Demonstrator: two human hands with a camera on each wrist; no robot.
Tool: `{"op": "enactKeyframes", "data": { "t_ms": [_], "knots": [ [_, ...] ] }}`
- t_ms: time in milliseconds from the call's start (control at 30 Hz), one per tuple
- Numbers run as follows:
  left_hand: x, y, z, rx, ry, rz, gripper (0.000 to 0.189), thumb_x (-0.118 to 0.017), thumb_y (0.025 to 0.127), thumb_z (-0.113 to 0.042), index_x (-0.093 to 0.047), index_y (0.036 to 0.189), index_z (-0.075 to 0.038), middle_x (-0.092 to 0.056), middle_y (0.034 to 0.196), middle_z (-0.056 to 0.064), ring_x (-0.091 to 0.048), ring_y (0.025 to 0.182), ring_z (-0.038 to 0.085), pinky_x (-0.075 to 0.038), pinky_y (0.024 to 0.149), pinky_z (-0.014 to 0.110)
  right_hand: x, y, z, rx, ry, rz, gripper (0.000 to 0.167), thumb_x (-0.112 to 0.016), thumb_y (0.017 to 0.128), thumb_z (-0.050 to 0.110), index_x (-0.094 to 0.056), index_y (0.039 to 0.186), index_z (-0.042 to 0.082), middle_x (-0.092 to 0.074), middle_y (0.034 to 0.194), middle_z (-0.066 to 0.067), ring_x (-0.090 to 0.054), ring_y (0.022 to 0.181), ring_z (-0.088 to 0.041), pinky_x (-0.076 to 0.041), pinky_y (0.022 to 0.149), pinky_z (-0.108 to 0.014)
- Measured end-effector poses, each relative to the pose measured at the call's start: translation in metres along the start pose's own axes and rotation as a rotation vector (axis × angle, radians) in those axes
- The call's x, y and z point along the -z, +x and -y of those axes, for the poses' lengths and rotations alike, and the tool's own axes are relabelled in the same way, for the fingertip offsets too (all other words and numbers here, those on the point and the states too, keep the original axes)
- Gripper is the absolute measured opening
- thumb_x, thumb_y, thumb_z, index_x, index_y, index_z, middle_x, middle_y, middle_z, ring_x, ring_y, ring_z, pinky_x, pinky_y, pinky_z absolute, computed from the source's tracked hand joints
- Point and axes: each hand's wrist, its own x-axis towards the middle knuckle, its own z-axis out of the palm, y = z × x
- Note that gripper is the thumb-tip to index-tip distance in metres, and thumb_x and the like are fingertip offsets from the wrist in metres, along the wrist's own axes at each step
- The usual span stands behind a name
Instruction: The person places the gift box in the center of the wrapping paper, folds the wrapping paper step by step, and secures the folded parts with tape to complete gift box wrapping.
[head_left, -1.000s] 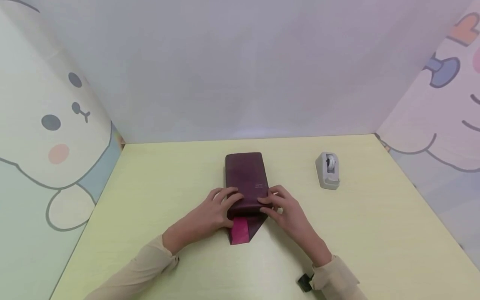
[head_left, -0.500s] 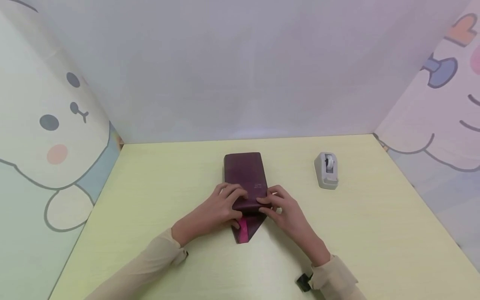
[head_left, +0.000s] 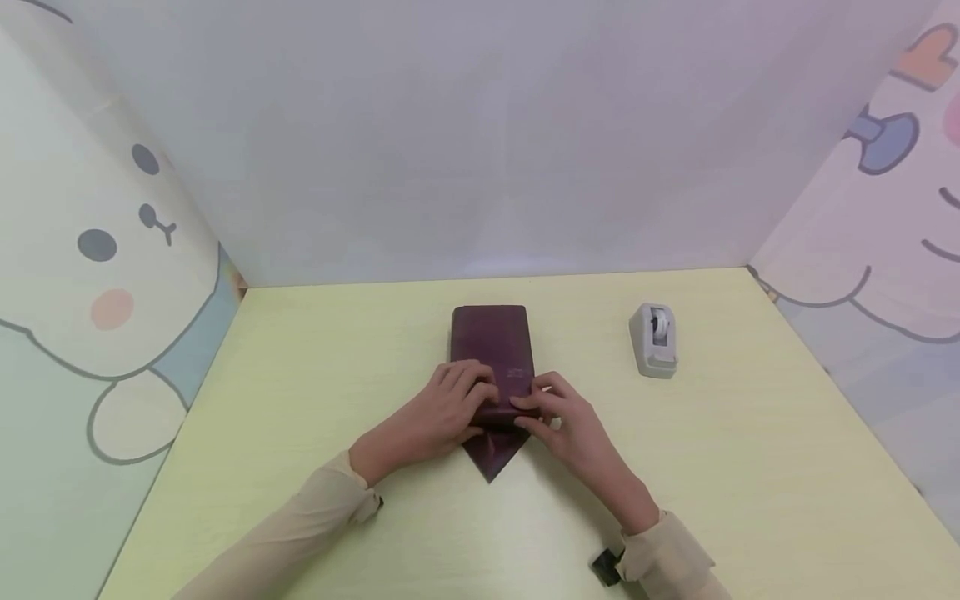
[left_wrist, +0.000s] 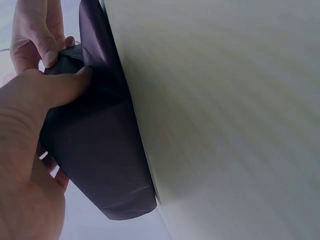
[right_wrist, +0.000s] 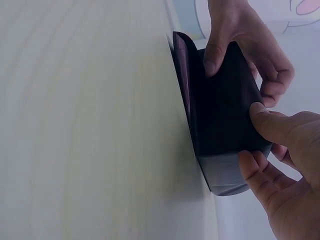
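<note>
A box wrapped in dark purple paper [head_left: 491,333] lies on the table, its long side running away from me. From its near end a flap of the paper [head_left: 491,457] sticks out in a triangle towards me. My left hand [head_left: 438,414] grips the near left part, fingers bent over the top and thumb pressed on the near end. In the left wrist view that thumb [left_wrist: 75,86] presses into the folded dark paper. At the near right corner my right hand [head_left: 576,429] pinches the box, thumb on the end face and fingers along the top and side.
A grey tape dispenser [head_left: 655,343] with a roll of tape stands at the back right of the pale yellow table [head_left: 330,333]. A small black object [head_left: 606,567] sits at the right cuff. Walls with cartoon prints enclose the back and sides.
My left hand has shifted right and folded the left side of the near-end paper inward. The bright pink strip of the paper's inside is now out of sight. The right hand has barely moved.
</note>
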Motion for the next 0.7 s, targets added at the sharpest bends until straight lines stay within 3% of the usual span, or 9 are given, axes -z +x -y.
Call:
{"op": "enactKeyframes", "data": {
  "t_ms": [167, 467, 700],
  "knots": [
    [-0.0012, 0.0033, -0.0004, 0.053, 0.021, 0.052, 0.063, -0.08, 0.091, -0.036, -0.047, 0.141, -0.017, -0.046, 0.143, 0.01, -0.044, 0.135, 0.031, -0.045, 0.103, 0.045, 0.0002, -0.0004, -0.0008, -0.002, -0.001, 0.003, 0.029, -0.085, 0.084, 0.004, -0.081, 0.111, 0.013, -0.062, 0.111, 0.0, -0.056, 0.074, -0.013, -0.054, 0.064, -0.032],
    [-0.0043, 0.0055, 0.0042, 0.039, 0.059, 0.101, 0.075, -0.079, 0.086, -0.055, -0.047, 0.145, -0.02, -0.045, 0.144, 0.009, -0.043, 0.135, 0.03, -0.043, 0.106, 0.045, -0.0008, -0.0004, -0.0027, 0.026, 0.008, -0.007, 0.029, -0.085, 0.083, 0.003, -0.081, 0.11, 0.013, -0.062, 0.112, -0.001, -0.055, 0.073, -0.013, -0.053, 0.062, -0.032],
    [-0.008, 0.0079, 0.0059, -0.007, 0.1, 0.056, 0.067, -0.081, 0.089, -0.048, -0.05, 0.141, -0.019, -0.049, 0.14, 0.009, -0.047, 0.131, 0.031, -0.046, 0.103, 0.046, -0.0016, -0.0006, -0.0032, 0.038, 0.006, -0.015, 0.029, -0.085, 0.083, 0.003, -0.081, 0.11, 0.012, -0.062, 0.111, -0.001, -0.056, 0.072, -0.014, -0.054, 0.062, -0.032]
  ]
}}
